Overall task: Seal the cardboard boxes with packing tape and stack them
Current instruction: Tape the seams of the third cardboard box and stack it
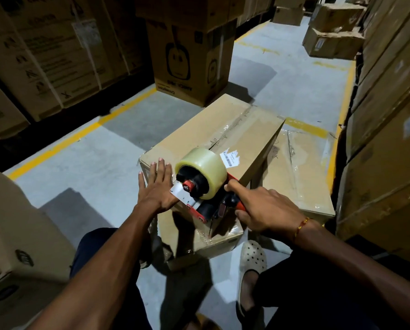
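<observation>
Taping the near end of the cardboard box (pixel 213 136), which lies on the floor at centre: the left hand (pixel 156 186), fingers straight, presses flat on the lid; the right hand (pixel 261 208) grips the red tape dispenser (pixel 205 186). Best to keep the lid held down and draw the tape along the seam. Box plain brown, old clear tape along its top seam, a white label near the roll

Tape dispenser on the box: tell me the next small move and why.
Probably draw the tape dispenser forward along the centre seam of the cardboard box. The right hand grips its red handle at the near edge, where tape already laps down the front face, while the left hand presses flat on the top to steady the box.
</observation>
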Demonstrator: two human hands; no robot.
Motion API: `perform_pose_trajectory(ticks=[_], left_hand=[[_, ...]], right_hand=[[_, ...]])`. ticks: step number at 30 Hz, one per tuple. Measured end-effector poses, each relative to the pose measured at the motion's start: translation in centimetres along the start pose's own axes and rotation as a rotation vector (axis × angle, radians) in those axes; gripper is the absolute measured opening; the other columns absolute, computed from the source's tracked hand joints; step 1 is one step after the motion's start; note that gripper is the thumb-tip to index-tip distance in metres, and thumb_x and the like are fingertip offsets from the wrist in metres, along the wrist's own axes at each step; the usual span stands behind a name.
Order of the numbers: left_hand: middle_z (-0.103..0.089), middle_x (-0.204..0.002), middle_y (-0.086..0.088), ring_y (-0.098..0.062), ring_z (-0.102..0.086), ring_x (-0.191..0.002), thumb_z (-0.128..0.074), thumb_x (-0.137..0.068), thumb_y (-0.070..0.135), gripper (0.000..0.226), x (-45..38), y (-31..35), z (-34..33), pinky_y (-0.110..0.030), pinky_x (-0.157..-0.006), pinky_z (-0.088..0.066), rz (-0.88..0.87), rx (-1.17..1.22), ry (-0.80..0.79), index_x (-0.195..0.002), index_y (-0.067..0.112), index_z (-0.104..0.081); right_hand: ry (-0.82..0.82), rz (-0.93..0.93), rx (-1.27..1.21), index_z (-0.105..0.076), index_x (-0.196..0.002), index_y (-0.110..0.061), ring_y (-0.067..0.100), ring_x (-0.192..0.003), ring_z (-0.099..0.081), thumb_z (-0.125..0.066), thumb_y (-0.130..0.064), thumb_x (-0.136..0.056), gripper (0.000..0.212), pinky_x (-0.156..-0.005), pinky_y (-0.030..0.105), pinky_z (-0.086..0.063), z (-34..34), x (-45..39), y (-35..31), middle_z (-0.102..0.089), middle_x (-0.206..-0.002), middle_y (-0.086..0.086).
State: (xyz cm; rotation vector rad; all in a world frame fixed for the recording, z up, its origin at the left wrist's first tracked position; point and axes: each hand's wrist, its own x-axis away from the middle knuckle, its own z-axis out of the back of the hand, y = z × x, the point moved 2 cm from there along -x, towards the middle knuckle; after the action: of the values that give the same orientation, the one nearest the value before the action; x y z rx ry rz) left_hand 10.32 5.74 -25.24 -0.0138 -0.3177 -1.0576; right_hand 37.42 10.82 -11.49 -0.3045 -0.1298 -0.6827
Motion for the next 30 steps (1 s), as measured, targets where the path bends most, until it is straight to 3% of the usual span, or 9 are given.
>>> perform_pose_trajectory(ticks=[4, 9, 13, 20, 30], left_hand=[[0.033, -0.162, 0.0, -0.022, 0.028, -0.151, -0.039, -0.098, 0.055, 0.09, 0.3, 0.8, 0.6, -0.057, -0.119, 0.015, 0.029, 0.037, -0.009, -0.159, 0.02, 0.018], [0.032, -0.163, -0.001, -0.028, 0.026, -0.151, -0.044, -0.1, 0.045, 0.089, 1.3, 1.8, 0.7, -0.061, -0.119, 0.015, 0.085, 0.05, -0.017, -0.159, 0.02, 0.019], [0.039, -0.159, -0.002, -0.028, 0.031, -0.149, -0.056, -0.089, 0.06, 0.112, 2.6, 2.4, -0.4, -0.058, -0.116, 0.019, 0.053, 0.057, -0.005, -0.155, 0.023, 0.027], [0.039, -0.159, 0.0, -0.03, 0.03, -0.149, -0.048, -0.092, 0.06, 0.102, 2.5, 2.3, 0.2, -0.061, -0.117, 0.017, 0.069, 0.081, -0.06, -0.158, 0.025, 0.022], [0.038, -0.16, 0.002, -0.029, 0.03, -0.149, -0.042, -0.091, 0.07, 0.101, 2.4, 2.4, 0.3, -0.062, -0.116, 0.019, 0.065, 0.103, -0.084, -0.158, 0.027, 0.02]], right_hand=[[-0.021, -0.046, -0.008, -0.022, -0.139, -0.048, 0.027, -0.077, -0.049, -0.054, -0.032, -0.099, 0.053, -0.068, 0.038, -0.039, 0.1, 1.8, 1.0, -0.048, -0.083, -0.004], [0.029, -0.039, 0.029, -0.02, -0.141, -0.046, 0.025, -0.079, -0.048, -0.054, -0.035, -0.101, 0.054, -0.07, 0.035, -0.036, -0.4, 2.0, 0.6, -0.054, -0.093, -0.003], [0.037, -0.029, 0.036, -0.019, -0.142, -0.046, 0.025, -0.083, -0.047, -0.053, -0.036, -0.102, 0.053, -0.073, 0.037, -0.037, -0.6, 2.7, 0.6, -0.064, -0.109, 0.001], [0.027, -0.044, 0.037, -0.02, -0.143, -0.044, 0.028, -0.079, -0.046, -0.053, -0.034, -0.101, 0.054, -0.07, 0.036, -0.037, -0.2, 2.7, 0.6, -0.048, -0.089, -0.002], [-0.016, -0.069, 0.002, -0.021, -0.139, -0.048, 0.029, -0.074, -0.05, -0.053, -0.034, -0.099, 0.053, -0.067, 0.039, -0.04, -0.5, 3.7, 2.0, -0.062, -0.096, 0.005]])
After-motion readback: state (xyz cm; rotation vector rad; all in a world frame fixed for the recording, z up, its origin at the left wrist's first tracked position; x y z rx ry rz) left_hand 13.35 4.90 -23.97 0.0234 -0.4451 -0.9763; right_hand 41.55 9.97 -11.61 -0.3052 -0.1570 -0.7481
